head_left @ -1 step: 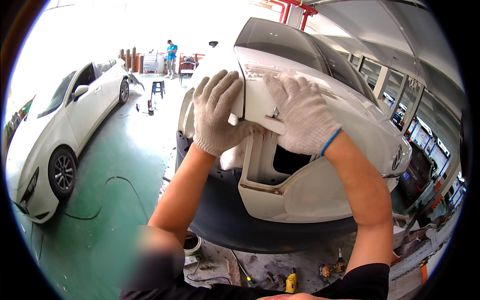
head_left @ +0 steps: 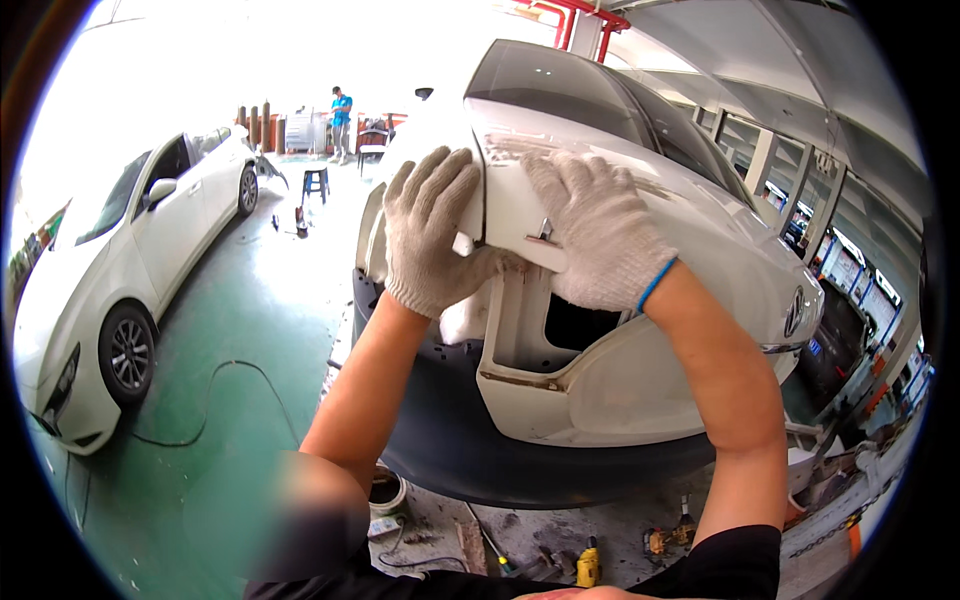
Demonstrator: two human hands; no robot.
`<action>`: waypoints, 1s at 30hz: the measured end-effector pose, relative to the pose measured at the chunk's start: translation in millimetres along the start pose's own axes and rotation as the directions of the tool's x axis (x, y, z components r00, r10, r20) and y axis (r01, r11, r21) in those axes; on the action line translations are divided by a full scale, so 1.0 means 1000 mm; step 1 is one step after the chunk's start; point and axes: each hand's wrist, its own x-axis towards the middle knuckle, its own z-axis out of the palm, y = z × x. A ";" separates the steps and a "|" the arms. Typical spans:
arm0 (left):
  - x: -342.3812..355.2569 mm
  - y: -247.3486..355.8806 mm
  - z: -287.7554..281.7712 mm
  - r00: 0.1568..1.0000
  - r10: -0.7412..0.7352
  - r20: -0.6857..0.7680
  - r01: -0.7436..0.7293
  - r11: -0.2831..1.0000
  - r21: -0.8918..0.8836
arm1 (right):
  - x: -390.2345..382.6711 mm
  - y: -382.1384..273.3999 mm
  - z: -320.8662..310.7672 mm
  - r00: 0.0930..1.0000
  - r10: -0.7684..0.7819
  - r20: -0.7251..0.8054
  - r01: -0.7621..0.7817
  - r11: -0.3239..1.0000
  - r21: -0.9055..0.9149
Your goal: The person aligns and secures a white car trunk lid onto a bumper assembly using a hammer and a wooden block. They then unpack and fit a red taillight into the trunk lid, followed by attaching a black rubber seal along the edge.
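Both gloved hands up against a white car body panel (head_left: 600, 390) at chest height, over a dark grey bumper cover (head_left: 480, 460) below it. Left hand (head_left: 432, 235) in a knitted work glove, wrapped around the panel's left edge, fingers curled over the top and thumb pressed on the near face, so closed on the panel. Right hand (head_left: 600, 240) in a matching glove with a blue cuff band, laid flat and spread on the panel's upper face, palm pressing, not clenched around anything. Panel tilted, upper edge close against the white car (head_left: 700, 190) behind it, a rectangular opening showing in its lower part. To the left, well apart, a white sedan (head_left: 120, 280) parked on the green floor (head_left: 240, 400), with a black cable (head_left: 215, 385) snaking beside it. Farther back, a person in a blue shirt (head_left: 341, 120) standing near a stool (head_left: 316, 182). Below the bumper cover, small tools and a yellow-handled tool (head_left: 590, 562) scattered on the grimy floor, near a small tub (head_left: 385, 492).
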 end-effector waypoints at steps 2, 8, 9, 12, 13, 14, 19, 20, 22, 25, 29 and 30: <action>0.003 0.002 0.000 1.000 0.001 -0.016 -0.001 0.999 -0.041 | -0.001 0.003 0.007 0.998 -0.019 -0.053 0.019 1.000 -0.014; 0.003 0.003 -0.001 1.000 0.026 -0.004 -0.026 0.998 -0.049 | 0.001 0.006 0.002 0.999 -0.029 -0.022 0.029 1.000 0.002; 0.003 0.004 -0.001 0.999 0.035 -0.014 -0.036 0.998 -0.053 | 0.002 0.006 0.003 0.999 -0.040 -0.024 0.041 0.999 0.014; 0.003 0.000 -0.001 0.997 0.065 -0.044 -0.067 0.996 -0.057 | 0.002 0.007 0.002 0.999 -0.042 -0.034 0.042 0.999 0.000; 0.003 0.000 -0.002 0.998 0.060 -0.037 -0.062 0.997 -0.056 | 0.003 0.005 0.000 0.999 -0.043 -0.020 0.043 0.999 -0.002; 0.004 0.000 -0.004 0.998 0.056 -0.029 -0.057 0.997 -0.052 | 0.002 0.004 0.003 0.997 -0.041 -0.063 0.043 0.999 0.033; 0.004 0.007 -0.002 1.000 0.006 -0.010 -0.007 0.996 -0.092 | -0.001 0.006 0.007 0.998 -0.028 -0.056 0.027 0.999 -0.027; 0.006 0.011 0.000 1.000 0.008 -0.015 -0.010 0.995 -0.098 | -0.003 0.007 0.006 0.999 -0.023 -0.044 0.021 0.999 -0.039; 0.006 0.007 -0.007 1.000 -0.003 0.005 0.003 0.998 -0.068 | 0.002 0.002 0.000 1.000 -0.013 -0.001 0.013 0.999 0.037; 0.002 0.001 -0.007 0.998 -0.063 -0.006 0.062 0.996 -0.067 | 0.008 -0.006 -0.007 0.998 0.005 0.060 -0.010 0.997 0.082; 0.005 0.000 -0.008 0.997 -0.060 -0.043 0.052 0.985 -0.162 | 0.004 -0.004 -0.008 0.999 0.012 0.032 -0.014 0.998 0.066; 0.005 0.002 -0.011 0.996 -0.079 -0.042 0.071 0.982 -0.174 | 0.004 -0.004 -0.007 1.000 0.003 0.020 -0.004 0.999 0.053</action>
